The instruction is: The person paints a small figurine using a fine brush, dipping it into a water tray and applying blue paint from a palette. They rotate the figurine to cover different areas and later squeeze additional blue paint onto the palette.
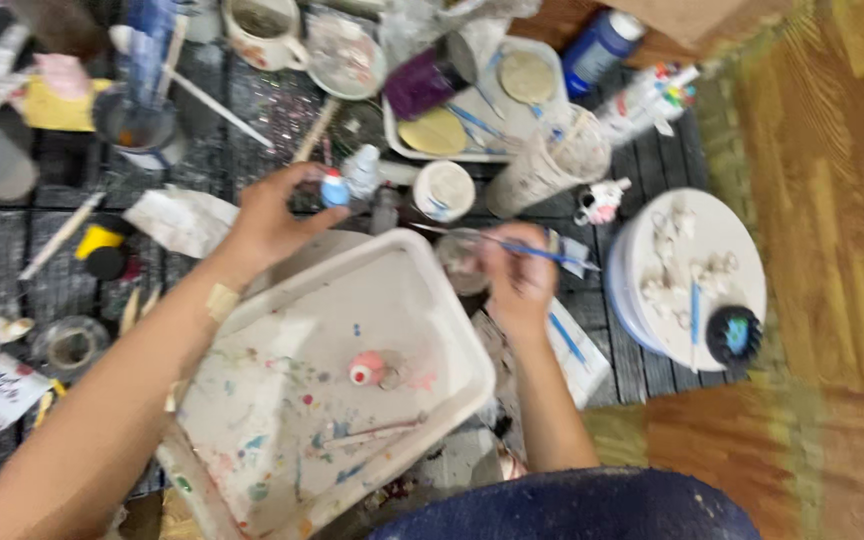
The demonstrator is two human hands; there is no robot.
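My left hand (pixel 274 218) reaches past the far edge of a paint-splattered white tray (pixel 432 300) and pinches a small blue-capped paint bottle (pixel 334 188). Beside the tray's right corner, my right hand (pixel 517 280) grips a thin blue-handled paintbrush (pixel 542 254), its tip over a small clear cup (pixel 460 256). Inside the tray lies a small pink figurine (pixel 367 368) next to a thin stick (pixel 377 432). The picture is blurred.
A dark slatted table (pixel 652 370) is crowded with paint bottles (pixel 600 45), a white mug (pixel 262 35), a tall paint-smeared cup (pixel 552 160), brushes and a small white tub (pixel 444 190). A round white plate (pixel 727 240) with white pieces sits right. Wooden floor lies beyond.
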